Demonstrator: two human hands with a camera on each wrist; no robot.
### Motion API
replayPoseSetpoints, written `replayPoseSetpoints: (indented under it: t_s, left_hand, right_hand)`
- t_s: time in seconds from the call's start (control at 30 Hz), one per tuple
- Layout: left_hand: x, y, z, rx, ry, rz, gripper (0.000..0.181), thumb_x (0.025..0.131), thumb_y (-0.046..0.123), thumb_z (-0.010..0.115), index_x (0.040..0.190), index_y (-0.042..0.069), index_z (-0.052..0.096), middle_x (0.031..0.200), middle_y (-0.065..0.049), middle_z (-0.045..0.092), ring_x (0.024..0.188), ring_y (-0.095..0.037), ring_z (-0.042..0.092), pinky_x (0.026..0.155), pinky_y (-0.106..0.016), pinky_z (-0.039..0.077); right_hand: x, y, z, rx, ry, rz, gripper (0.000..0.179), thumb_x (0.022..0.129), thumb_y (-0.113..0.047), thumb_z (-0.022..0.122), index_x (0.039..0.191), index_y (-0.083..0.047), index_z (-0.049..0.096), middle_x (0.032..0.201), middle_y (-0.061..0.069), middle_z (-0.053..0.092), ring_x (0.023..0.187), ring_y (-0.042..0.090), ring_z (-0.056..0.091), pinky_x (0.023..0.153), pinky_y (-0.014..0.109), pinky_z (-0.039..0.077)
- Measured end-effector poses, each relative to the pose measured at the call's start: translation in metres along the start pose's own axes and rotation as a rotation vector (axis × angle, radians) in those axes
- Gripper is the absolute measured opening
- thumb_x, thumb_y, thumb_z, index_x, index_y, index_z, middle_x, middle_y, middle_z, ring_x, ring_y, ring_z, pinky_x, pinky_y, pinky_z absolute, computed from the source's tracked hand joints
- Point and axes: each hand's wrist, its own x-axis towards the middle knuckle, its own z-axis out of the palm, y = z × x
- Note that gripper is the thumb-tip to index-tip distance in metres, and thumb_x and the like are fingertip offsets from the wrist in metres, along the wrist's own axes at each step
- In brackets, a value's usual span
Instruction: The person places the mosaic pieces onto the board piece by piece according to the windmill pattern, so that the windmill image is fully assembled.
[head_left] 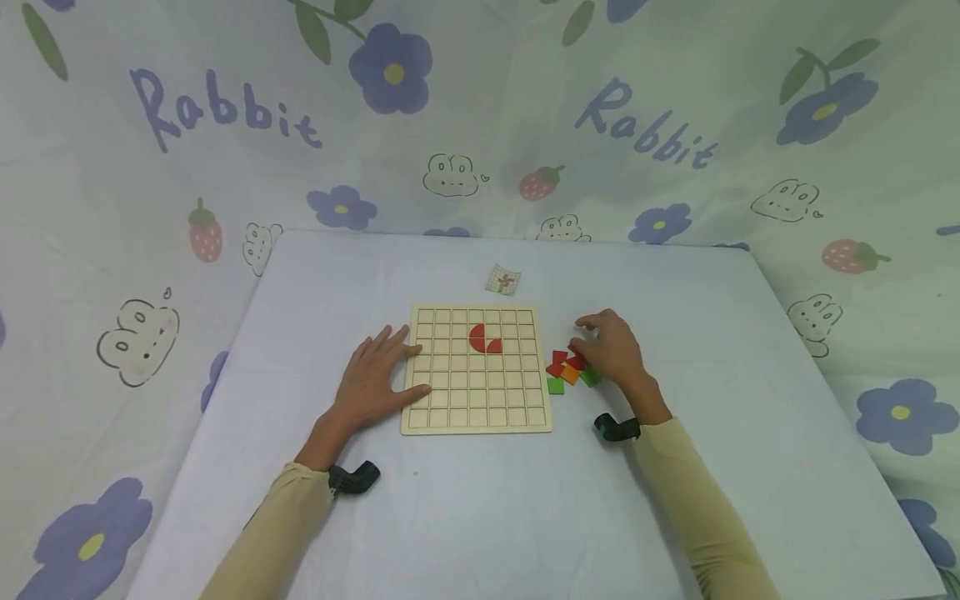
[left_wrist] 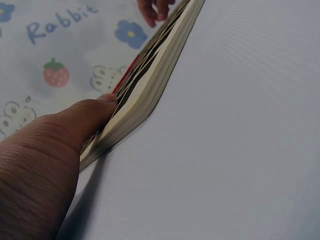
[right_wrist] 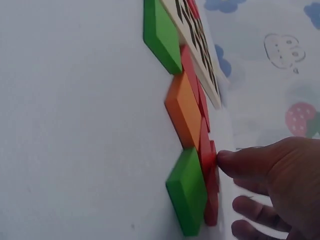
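Note:
A square wooden grid board (head_left: 477,421) lies flat on the table. My left hand (head_left: 372,379) rests along its left edge with fingers spread, and the thumb (left_wrist: 92,112) lies over the rim. Red rounded pieces (head_left: 477,338) sit in a few cells of the upper middle. Just right of the board is a loose cluster: several red pieces (head_left: 559,357), an orange square (right_wrist: 184,110) and two green squares (right_wrist: 190,195). Over the cluster's far right side is my right hand (head_left: 617,354), its thumb beside the red pieces and its fingers loosely bent, apparently holding nothing.
A small card (head_left: 503,280) with a gridded red pattern lies behind the board. Dark cameras (head_left: 617,427) are strapped at both wrists. The white table (head_left: 465,517) backs onto a printed cloth (head_left: 480,108) with flowers and rabbits.

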Motion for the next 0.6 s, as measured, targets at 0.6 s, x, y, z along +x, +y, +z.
replayPoseSetpoints:
  t_s: [0.6]
  left_hand:
    - [-0.0005, -0.0004, 0.0005, -0.011, 0.006, 0.006, 0.075, 0.082, 0.065, 0.066, 0.137, 0.016, 0.057, 0.159, -0.008, 0.03, 0.147, -0.031, 0.016, 0.118, -0.052, 0.009]
  right_hand:
    - [-0.0094, 0.006, -0.0023, 0.149, -0.081, 0.013, 0.021, 0.087, -0.019, 0.077, 0.101, -0.004, 0.07, 0.09, 0.009, 0.065, 0.079, 0.025, 0.059, 0.069, 0.035, 0.055]
